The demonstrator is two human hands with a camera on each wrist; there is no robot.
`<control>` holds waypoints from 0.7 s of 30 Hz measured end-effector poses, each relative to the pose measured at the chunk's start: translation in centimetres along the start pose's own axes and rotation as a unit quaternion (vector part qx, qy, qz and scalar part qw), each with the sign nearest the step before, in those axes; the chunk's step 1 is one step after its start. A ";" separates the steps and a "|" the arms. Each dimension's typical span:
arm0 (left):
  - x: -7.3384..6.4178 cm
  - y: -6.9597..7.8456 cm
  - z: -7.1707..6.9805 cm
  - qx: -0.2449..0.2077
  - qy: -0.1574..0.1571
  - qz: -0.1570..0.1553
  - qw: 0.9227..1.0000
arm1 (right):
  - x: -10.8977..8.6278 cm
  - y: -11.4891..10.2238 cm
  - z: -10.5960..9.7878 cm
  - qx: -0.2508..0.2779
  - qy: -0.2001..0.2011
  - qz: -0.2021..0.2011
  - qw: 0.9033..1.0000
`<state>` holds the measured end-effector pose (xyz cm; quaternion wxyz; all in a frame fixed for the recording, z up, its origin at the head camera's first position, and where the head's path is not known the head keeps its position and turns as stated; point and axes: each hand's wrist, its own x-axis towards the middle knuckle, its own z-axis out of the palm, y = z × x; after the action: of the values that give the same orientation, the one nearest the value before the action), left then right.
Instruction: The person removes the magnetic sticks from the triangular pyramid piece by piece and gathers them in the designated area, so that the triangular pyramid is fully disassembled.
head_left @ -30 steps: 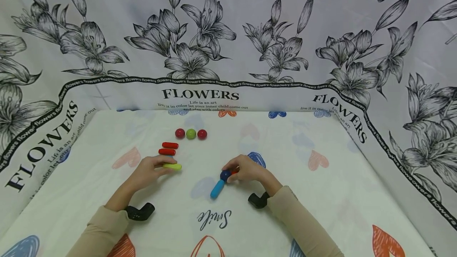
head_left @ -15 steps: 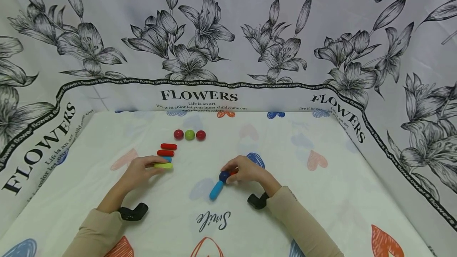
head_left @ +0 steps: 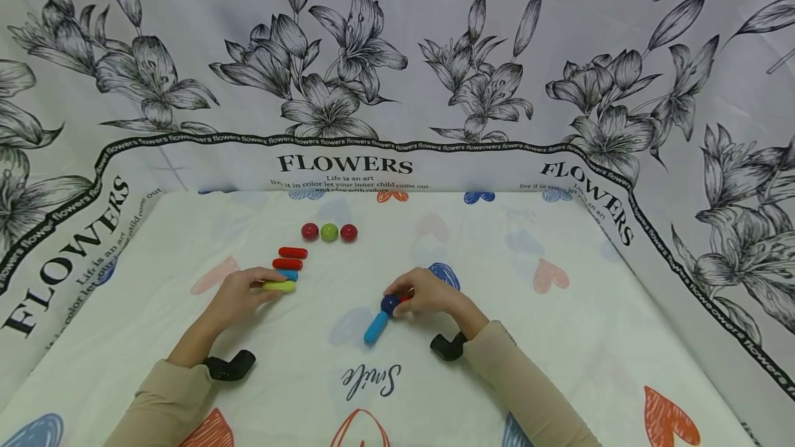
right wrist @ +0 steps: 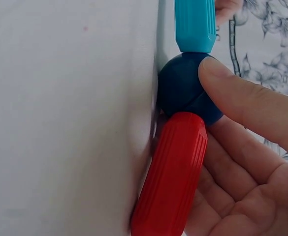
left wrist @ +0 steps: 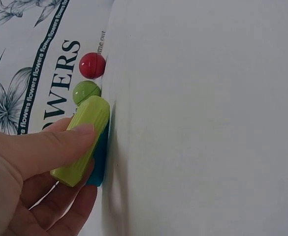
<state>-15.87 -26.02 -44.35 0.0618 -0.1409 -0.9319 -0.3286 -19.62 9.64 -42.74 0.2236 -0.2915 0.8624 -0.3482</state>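
Observation:
My left hand (head_left: 236, 296) pinches a yellow-green ridged rod (left wrist: 82, 142) between thumb and fingers, low over the cloth. Right behind it lies a blue rod (head_left: 288, 274), mostly covered by the yellow-green one in the left wrist view. Beyond that, two red rods (head_left: 293, 252) lie side by side. In my right hand (head_left: 430, 294) is a dark blue ball (right wrist: 180, 86), thumb pressed on its side. A light blue rod (right wrist: 195, 27) and a red rod (right wrist: 171, 179) join the ball at an angle; fingers hide part of the red one in the head view.
Two red balls (head_left: 349, 232) and a green ball (head_left: 329, 232) stand in a row behind the rods. A white printed cloth (head_left: 472, 371) covers the table, and a flowered curtain (head_left: 422, 88) rises at the back. Black wrist devices (head_left: 231, 366) sit at both wrists.
My left hand has moved left with the yellow-green rod, bringing it alongside the blue rod at the near end of the row. The right hand stays in place, holding the ball.

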 end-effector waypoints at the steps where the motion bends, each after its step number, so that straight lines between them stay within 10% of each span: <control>1: 0.0 -0.1 0.0 0.004 -0.001 -0.002 1.000 | 0.0 0.0 0.0 0.001 0.000 0.001 1.000; 21: 0.3 -0.3 0.4 0.060 0.029 0.038 0.997 | 0.0 0.1 0.1 0.000 0.003 -0.002 1.000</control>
<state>-16.29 -25.96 -44.74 0.1096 -0.1627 -0.9417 -0.2732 -19.56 9.65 -42.86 0.2204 -0.2926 0.8624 -0.3494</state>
